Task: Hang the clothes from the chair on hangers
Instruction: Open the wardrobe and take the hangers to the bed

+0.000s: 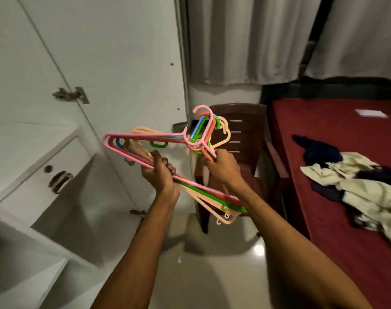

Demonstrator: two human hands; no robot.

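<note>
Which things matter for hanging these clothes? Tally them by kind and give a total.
Hands: 2, left hand and right hand
Bundle of plastic hangers: 1
Brown plastic chair: 1
Pile of clothes: 1
Total: 5

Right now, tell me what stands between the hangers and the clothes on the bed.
Nothing visible. Left hand and right hand grip the hangers; the clothes lie open on the bed to the right; the chair stands farther back.

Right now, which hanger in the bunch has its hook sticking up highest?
The light pink hanger: its hook rises above every other hook in the bunch of hangers, and its frame lies outermost.
</note>
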